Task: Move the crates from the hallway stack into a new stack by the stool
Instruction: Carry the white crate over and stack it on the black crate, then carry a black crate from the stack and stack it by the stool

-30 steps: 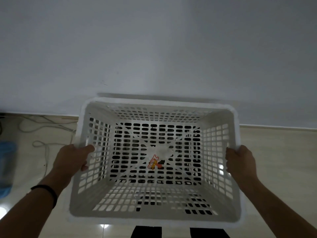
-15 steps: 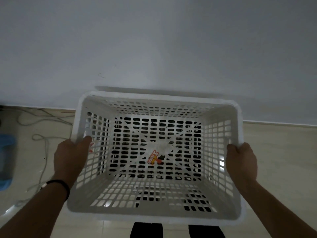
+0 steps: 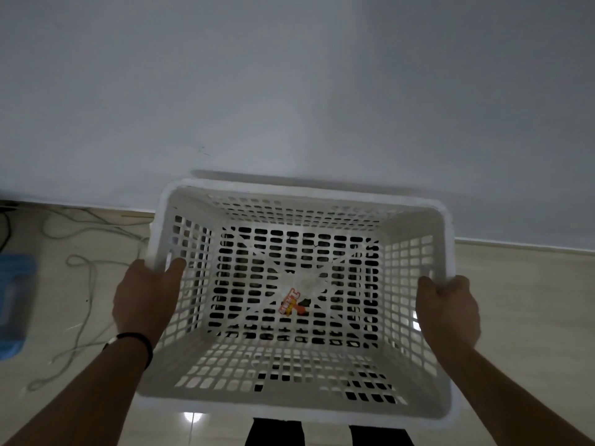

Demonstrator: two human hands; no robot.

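Note:
A white perforated plastic crate [image 3: 299, 201] is held in front of me above the tiled floor, its open top facing up. My left hand [image 3: 145, 294] grips the crate's left rim, thumb inside the wall. My right hand [image 3: 447, 310] grips the right rim. An orange and yellow label [image 3: 289, 304] lies at the middle of the crate's bottom. No stool and no other crates are in view.
A plain grey wall [image 3: 289, 91] stands close ahead, meeting the beige floor. Loose cords [image 3: 80, 284] trail over the floor at the left. A blue container [image 3: 14, 304] sits at the far left edge. My dark trouser legs [image 3: 277, 432] show below the crate.
The crate and both hands have stayed nearly the same in the frame. The view has shifted slightly, so the blue container and cords sit a little further right.

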